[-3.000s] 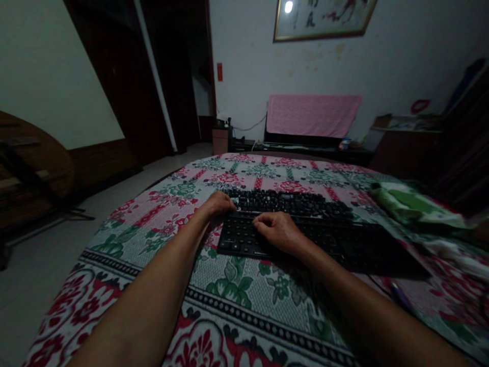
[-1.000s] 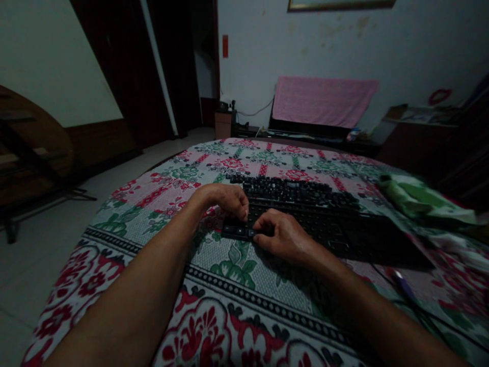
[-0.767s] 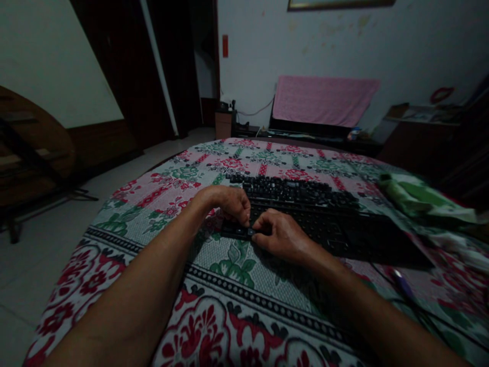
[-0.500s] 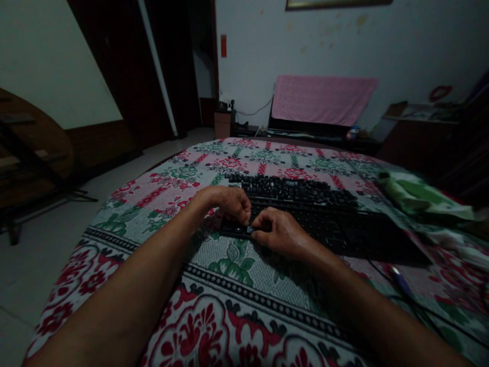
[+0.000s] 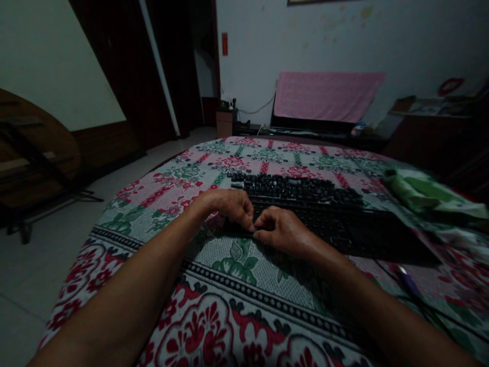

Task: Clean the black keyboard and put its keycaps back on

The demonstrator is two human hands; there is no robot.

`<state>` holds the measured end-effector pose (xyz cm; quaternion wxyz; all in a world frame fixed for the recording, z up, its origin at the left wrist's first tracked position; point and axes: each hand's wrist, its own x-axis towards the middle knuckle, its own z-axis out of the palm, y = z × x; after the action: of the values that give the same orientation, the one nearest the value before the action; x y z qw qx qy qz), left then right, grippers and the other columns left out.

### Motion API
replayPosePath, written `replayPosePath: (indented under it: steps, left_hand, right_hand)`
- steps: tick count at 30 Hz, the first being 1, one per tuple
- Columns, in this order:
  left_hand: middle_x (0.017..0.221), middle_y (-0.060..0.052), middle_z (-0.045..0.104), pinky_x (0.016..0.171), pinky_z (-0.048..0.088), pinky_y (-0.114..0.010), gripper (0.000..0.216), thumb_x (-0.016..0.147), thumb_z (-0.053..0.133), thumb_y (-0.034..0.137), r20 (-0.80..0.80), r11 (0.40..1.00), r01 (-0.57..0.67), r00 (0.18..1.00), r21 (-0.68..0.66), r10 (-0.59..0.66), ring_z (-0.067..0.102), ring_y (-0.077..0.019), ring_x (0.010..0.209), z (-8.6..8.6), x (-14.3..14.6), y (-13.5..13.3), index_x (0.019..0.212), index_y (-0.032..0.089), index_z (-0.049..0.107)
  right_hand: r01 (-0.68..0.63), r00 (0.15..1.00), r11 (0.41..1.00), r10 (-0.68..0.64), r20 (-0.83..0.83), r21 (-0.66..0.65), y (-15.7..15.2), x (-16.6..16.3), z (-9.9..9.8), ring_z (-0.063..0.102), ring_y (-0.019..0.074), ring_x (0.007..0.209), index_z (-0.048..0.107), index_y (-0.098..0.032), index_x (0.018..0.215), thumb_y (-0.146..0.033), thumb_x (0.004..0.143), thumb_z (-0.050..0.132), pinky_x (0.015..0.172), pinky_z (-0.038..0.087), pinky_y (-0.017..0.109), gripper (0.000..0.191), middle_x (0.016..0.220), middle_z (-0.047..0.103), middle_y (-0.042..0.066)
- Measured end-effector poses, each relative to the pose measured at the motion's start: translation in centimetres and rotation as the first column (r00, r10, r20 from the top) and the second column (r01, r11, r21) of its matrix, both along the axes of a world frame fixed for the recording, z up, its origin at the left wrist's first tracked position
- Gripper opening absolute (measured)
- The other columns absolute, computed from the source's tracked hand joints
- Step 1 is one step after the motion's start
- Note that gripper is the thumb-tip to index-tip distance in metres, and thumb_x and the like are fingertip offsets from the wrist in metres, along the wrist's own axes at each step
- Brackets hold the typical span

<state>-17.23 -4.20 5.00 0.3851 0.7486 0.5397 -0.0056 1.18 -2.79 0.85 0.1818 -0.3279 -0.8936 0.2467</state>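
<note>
A black keyboard (image 5: 319, 224) lies on the patterned tablecloth, many of its key positions bare of caps. Over its near left corner my left hand (image 5: 236, 206) points down with fingertips pinched together. My right hand (image 5: 281, 230) meets it from the right, thumb and forefinger closed on a small dark keycap (image 5: 255, 231), mostly covered by the fingers. Both hands' fingertips touch or nearly touch there; what the left fingers grip is hidden. Just behind the keyboard, loose black keycaps (image 5: 294, 187) are spread in a long heap.
A green and white plastic packet (image 5: 435, 196) lies at the right of the table, with crumpled white material (image 5: 466, 247) nearer. A purple-handled tool (image 5: 408, 281) and a black cable (image 5: 385, 270) lie at front right. The tablecloth (image 5: 237, 265) has floral patterns.
Both hands have drawn closer together at the keyboard's near left corner. The keycap that showed between them is now mostly covered by fingertips. The view has shifted slightly.
</note>
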Motion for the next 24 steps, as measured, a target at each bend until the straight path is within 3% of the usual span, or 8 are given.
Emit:
replayPosePath:
  steps: [14, 24]
  left_hand:
    - [0.051, 0.005, 0.05, 0.045, 0.035, -0.018, 0.022, 0.062, 0.064, 0.036, 0.083, 0.994, -0.08, 0.993, -0.068, 0.085, 0.046, -0.0072, 0.047, -0.56, 0.04, 0.02, 0.071, 0.016, 0.062]
    - [0.052, 0.006, 0.046, 0.045, 0.036, -0.017, 0.023, 0.065, 0.061, 0.036, 0.087, 0.996, -0.045, 0.995, -0.081, 0.052, 0.044, -0.0064, 0.047, -0.37, 0.24, -0.07, 0.07, 0.014, 0.059]
  right_hand:
    - [0.006, 1.0, 1.0, -0.006, 0.018, -0.013, -0.08, -0.1, 0.17, 0.054, 0.0117, 0.067, 0.065, -0.018, 0.078, -0.025, 0.064, 0.063, 0.058, 0.038, 0.021, 0.016, 0.077, 0.061, 0.002]
    - [-0.037, 0.999, 0.999, 0.037, -0.01, 0.037, -0.06, 0.03, -0.04, 0.054, 0.0107, 0.065, 0.065, -0.018, 0.076, -0.025, 0.065, 0.06, 0.057, 0.037, 0.02, 0.013, 0.075, 0.062, 0.001]
